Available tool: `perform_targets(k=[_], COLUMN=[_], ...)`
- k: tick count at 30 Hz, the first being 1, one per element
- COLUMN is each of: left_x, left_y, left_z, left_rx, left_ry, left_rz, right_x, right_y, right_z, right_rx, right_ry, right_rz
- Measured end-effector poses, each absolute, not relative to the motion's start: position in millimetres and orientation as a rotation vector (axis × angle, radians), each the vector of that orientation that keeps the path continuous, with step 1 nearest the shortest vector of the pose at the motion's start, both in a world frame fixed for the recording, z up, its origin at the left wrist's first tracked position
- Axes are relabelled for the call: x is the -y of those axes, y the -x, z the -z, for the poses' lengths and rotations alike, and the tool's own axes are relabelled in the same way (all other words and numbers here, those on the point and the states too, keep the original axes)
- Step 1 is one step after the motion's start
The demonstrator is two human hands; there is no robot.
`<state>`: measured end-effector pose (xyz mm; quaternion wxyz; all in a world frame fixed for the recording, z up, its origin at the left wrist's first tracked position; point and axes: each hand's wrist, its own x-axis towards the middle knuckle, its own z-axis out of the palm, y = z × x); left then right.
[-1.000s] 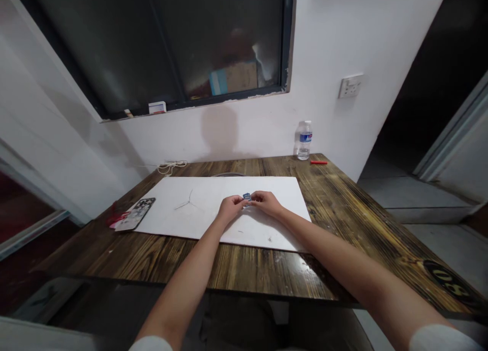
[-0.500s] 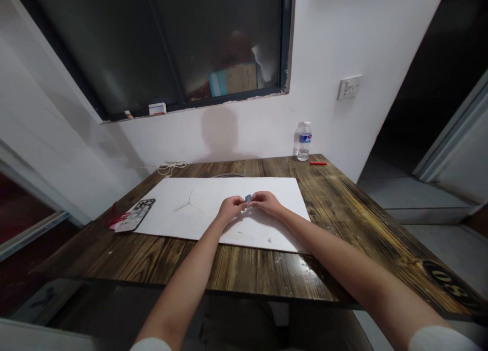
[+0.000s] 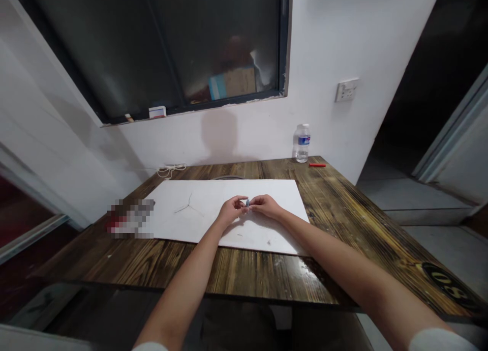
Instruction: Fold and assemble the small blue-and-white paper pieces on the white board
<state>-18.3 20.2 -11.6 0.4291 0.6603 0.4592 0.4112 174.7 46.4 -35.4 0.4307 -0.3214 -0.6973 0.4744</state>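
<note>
A small blue piece (image 3: 247, 202), too small to name more closely, stands on edge between my two hands above the white board (image 3: 213, 229). My right hand (image 3: 265, 205) pinches it from the right with thumb and fingertips. From the left, my left hand (image 3: 232, 210) curls round it; the lower fingertips meet the piece while the index finger is raised over it. A thin, dark three-armed wire (image 3: 188, 205) lies on the board left of my hands. Little dark scraps lie on the board nearer to me.
The board rests on a dark wooden table (image 3: 152, 262). A water bottle (image 3: 303, 143) and a red stick-like object (image 3: 317, 165) stand and lie at the back right. A white cord (image 3: 171, 170) is coiled at the back left. Something pixelated (image 3: 131, 220) covers the board's left end.
The blue piece has been turned from showing its broad face to a narrow edge. My left index finger has lifted away from it. Both hands stay in about the same place.
</note>
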Motion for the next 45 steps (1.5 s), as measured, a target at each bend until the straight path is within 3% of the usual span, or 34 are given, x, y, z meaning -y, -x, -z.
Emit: perform_targets(k=[12,45], left_x=[-14.8,-20.0], left_y=[18.3,17.0], left_z=[2.8,5.9], left_rx=[-1.192,-1.29], left_ry=[-1.905,-1.691], left_rz=[-1.024,-1.097], right_x=[-45.9,-47.3], right_y=[-175.6,-173.6], right_z=[33.7,36.0], right_rx=[1.686,1.658], right_ry=[0.873,0.856], right_rz=[-1.176,-1.121])
